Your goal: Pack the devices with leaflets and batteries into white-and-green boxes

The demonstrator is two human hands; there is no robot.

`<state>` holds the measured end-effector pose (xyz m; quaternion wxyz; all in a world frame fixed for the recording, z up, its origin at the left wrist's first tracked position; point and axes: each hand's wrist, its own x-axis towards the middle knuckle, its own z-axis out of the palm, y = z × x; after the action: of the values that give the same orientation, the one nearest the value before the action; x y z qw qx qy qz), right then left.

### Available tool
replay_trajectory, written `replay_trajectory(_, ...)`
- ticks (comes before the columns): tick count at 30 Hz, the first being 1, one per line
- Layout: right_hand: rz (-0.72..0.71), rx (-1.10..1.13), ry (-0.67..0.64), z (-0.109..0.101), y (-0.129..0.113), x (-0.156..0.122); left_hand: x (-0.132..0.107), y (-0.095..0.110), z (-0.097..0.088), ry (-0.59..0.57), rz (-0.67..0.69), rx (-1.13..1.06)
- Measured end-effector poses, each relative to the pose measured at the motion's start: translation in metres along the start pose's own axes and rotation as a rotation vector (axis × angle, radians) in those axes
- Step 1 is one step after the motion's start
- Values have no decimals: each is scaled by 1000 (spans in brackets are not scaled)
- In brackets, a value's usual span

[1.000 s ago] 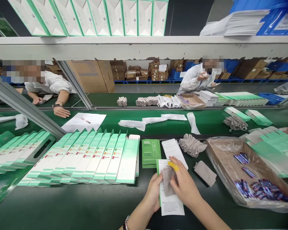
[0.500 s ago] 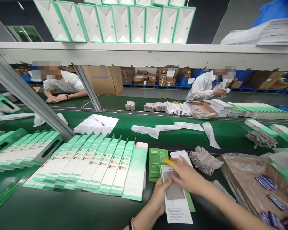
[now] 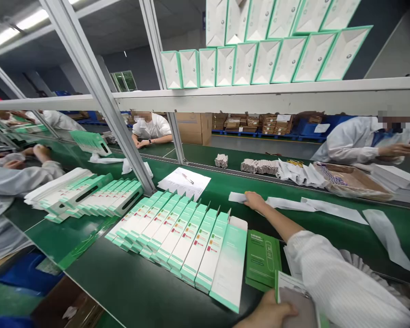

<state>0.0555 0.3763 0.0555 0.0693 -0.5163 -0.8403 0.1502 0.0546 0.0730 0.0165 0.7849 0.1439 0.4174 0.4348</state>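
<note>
At the bottom edge, my left hand (image 3: 268,312) grips a small stack, its thumb pressed over a grey cloth pouch (image 3: 299,306). A white printed leaflet (image 3: 290,280) and a green edge show beneath the pouch; the lower part is cut off by the frame. My right hand (image 3: 254,200) is stretched over the green belt, fingers closed on a flat white packet (image 3: 237,197) whose left end sticks out. A yellow cover shows on one fingertip. Beside the left hand lies a green booklet (image 3: 263,259), left of my right sleeve.
Slanted rows of green-and-white boxes (image 3: 177,232) stand to the left. More white packets (image 3: 335,209) lie along the belt (image 3: 222,182). A paper with a pen (image 3: 186,182) rests near the metal post (image 3: 105,100). Stacked boxes (image 3: 242,64) fill the overhead shelf. Co-workers sit opposite and at left.
My right hand has left the pouch and leaflet and reached forward to the leftmost white packet. My left hand keeps its hold on the stack. The view has turned left.
</note>
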Motion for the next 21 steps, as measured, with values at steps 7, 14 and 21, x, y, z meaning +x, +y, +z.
replay_trajectory(7, 72, 343, 232, -27, 33, -34, 2, -4, 5, 11, 20, 33)
replay_trajectory(14, 159, 750, 440, -74, 44, -102, -20, 5, 8, 11, 39, 89)
replay_trajectory(21, 262, 905, 246, -101, 45, -208, -82, 42, 5, -124, 172, 368)
